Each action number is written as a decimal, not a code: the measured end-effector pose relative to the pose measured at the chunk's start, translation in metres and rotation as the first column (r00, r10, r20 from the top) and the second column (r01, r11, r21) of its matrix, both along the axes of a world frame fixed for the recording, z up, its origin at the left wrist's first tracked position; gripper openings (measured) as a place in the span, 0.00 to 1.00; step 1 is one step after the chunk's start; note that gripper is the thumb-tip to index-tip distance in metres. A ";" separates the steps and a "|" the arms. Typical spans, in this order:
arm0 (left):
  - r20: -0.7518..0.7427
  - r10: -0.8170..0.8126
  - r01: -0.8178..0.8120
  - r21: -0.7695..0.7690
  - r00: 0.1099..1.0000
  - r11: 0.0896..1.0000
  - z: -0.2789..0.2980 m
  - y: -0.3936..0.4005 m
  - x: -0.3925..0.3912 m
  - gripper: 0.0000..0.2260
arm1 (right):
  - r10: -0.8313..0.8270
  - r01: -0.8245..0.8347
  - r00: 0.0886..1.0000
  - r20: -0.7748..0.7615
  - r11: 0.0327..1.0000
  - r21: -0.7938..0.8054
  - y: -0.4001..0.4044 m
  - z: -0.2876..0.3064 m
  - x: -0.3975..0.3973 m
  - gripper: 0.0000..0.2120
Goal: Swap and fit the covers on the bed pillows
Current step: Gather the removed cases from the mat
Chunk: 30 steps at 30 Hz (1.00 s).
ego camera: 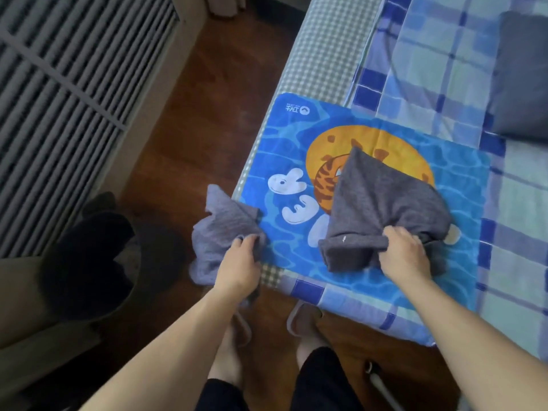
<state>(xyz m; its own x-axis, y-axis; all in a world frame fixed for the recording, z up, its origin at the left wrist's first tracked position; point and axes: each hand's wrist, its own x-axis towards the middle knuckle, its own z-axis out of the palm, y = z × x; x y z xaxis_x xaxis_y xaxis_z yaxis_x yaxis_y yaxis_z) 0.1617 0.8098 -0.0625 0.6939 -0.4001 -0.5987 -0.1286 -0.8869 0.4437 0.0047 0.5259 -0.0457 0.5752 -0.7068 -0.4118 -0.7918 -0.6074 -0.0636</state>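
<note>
While only the head view was given, it showed the job somewhere in its middle. A flat blue pillow printed with an orange tiger and white letters (370,179) lay at the near corner of the bed (519,232), on a blue and white checked sheet (439,69), its long axis running from the bed's edge inward toward the right. A bunched grey knitted cover (382,209) sat on its middle, unfitted, peak pointing away from the person. The right hand (404,250) gripped its gathered near edge. The left hand (238,259) clutched a lighter grey crumpled cloth (221,229) hanging off the bed's edge above the wooden floor (207,114). A dark grey pillow (522,75) lay farther up the bed. Fitting the cover seemingly remained to be done.
</note>
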 end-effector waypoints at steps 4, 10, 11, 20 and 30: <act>0.158 0.294 -0.281 -0.098 0.943 0.955 0.035 0.023 0.009 0.11 | -0.118 0.124 0.953 0.277 0.992 -0.004 0.030 0.055 -0.010 0.11; 0.427 0.574 -0.556 -0.182 0.699 0.811 0.161 0.164 0.075 0.10 | -0.277 0.194 0.845 0.457 0.956 0.219 0.121 0.127 0.042 0.10; 0.450 0.579 -0.559 -0.193 0.680 0.806 0.182 0.191 0.086 0.09 | -0.291 0.192 0.839 0.460 0.949 0.251 0.136 0.136 0.055 0.09; 0.328 0.680 -0.640 -0.236 0.656 0.731 0.232 0.327 0.123 0.05 | -0.270 0.135 0.878 0.394 0.932 0.337 0.240 0.157 0.159 0.08; -0.004 0.679 -0.679 -0.007 0.734 0.734 0.109 0.389 0.153 0.21 | -0.261 0.155 0.896 0.359 0.942 0.299 0.320 0.145 0.199 0.04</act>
